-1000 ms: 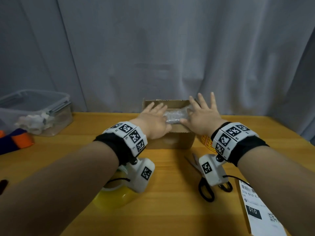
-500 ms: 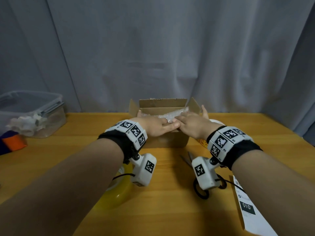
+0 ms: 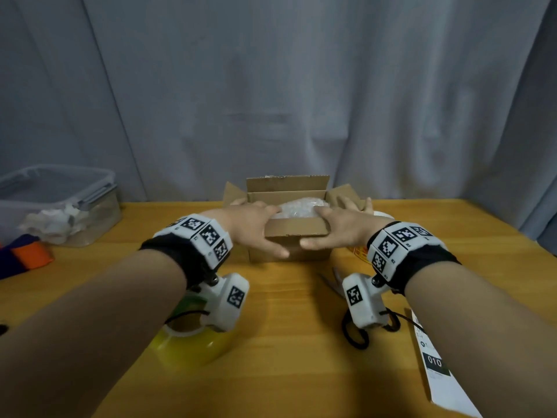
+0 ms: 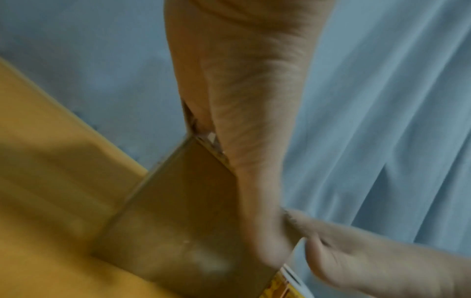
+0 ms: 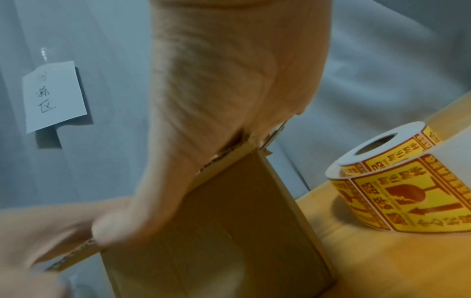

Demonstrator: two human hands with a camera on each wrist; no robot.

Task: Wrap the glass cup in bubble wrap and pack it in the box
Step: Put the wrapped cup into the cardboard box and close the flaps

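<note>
A small cardboard box stands at the far middle of the wooden table with its flaps up. Inside lies the cup in bubble wrap, a whitish bundle just below the rim. My left hand holds the left end of the near flap, thumb under it and forefinger on top. My right hand holds the right end the same way. The other fingers reach past the side flaps. The wrist views show each thumb, left and right, along the flap's edge by the box.
A yellow tape roll lies under my left forearm, black-handled scissors under the right wrist. A white label sheet lies at the right front. A roll of yellow stickers stands right of the box. A clear lidded container sits far left.
My hands came off the wrapped cup, where they pressed flat, and moved apart to the box's sides. They have taken the near flap, which now stands raised.
</note>
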